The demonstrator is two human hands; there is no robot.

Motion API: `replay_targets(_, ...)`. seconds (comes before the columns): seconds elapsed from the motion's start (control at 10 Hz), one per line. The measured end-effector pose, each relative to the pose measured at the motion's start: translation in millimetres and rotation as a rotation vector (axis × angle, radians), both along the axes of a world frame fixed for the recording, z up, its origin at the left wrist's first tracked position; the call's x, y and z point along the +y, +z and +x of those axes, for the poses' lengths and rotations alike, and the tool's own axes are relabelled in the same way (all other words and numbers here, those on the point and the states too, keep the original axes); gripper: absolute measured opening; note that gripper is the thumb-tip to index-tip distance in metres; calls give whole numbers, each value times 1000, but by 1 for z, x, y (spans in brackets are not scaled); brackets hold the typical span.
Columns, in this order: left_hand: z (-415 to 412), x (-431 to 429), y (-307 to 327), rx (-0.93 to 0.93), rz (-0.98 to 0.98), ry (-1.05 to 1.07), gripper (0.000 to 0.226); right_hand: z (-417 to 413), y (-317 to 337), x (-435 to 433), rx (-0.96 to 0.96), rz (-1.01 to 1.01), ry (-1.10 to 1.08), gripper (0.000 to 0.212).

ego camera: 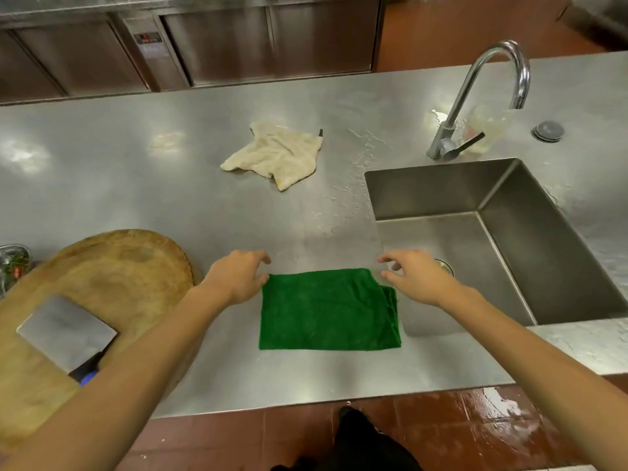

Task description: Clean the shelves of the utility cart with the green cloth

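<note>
The green cloth (326, 311) lies folded flat on the steel counter (170, 171), near its front edge and just left of the sink. My left hand (238, 277) hovers at the cloth's far left corner, fingers loosely curled, thumb close to the fabric. At the far right corner, my right hand (414, 277) is spread with relaxed fingers over the cloth edge and the sink rim. Neither hand plainly grips the cloth. No utility cart is in view.
A steel sink (509, 198) with a curved tap (475, 96) is at the right. A crumpled beige rag (278, 154) lies mid-counter among water drops. A round wooden board (112, 266) with a cleaver (64, 331) sits left. The red tile floor (475, 423) is wet.
</note>
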State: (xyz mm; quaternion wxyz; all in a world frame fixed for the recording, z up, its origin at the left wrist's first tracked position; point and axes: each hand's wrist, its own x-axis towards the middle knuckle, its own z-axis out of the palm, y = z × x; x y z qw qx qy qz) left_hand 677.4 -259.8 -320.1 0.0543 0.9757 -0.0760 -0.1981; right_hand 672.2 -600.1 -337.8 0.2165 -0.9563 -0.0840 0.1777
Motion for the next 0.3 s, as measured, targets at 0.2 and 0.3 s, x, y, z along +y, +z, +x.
replay_targets(0.2,6,2,30,21,-538,163,28,-36,45,18,-74,284,-230,32)
replay_targets(0.3,-1,-5,53,95,-857,330,26,-70,61,37,-190,495,-419,33)
